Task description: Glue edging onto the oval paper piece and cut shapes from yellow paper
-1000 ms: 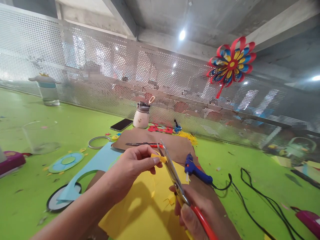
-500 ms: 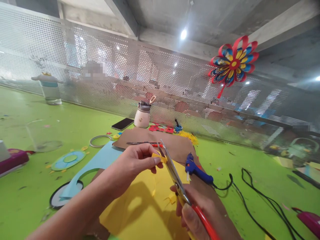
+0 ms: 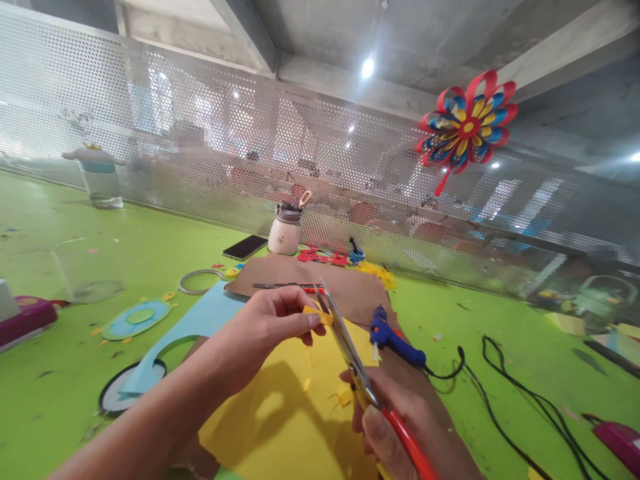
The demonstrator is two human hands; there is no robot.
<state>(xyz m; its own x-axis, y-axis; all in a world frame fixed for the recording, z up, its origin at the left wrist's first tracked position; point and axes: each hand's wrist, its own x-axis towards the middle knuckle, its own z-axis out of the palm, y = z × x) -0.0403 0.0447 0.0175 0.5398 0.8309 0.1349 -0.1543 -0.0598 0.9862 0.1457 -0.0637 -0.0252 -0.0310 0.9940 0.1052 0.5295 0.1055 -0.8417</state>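
Between the thumb and fingers of my left hand [image 3: 280,323] is a small piece of yellow paper [image 3: 324,316]. My right hand [image 3: 395,427] grips a pair of scissors [image 3: 356,367] by its red handle. The slightly parted blades point up and away, and the paper's right end lies at them; I cannot tell whether it is between them. Below both hands spreads a yellow paper sheet [image 3: 270,420] with small yellow scraps [image 3: 344,398] on it. Brown cardboard [image 3: 350,280] lies under the sheet.
A blue glue gun [image 3: 397,340] with a black cord rests at the right. To the left are cut light-blue paper [image 3: 200,320], a blue paper ring [image 3: 137,320] and a clear cup [image 3: 87,273]. Farther back are a phone [image 3: 245,247] and a white bottle [image 3: 284,233].
Hardly anything differs. Both hands, the yellow piece and the scissors keep almost the same place.
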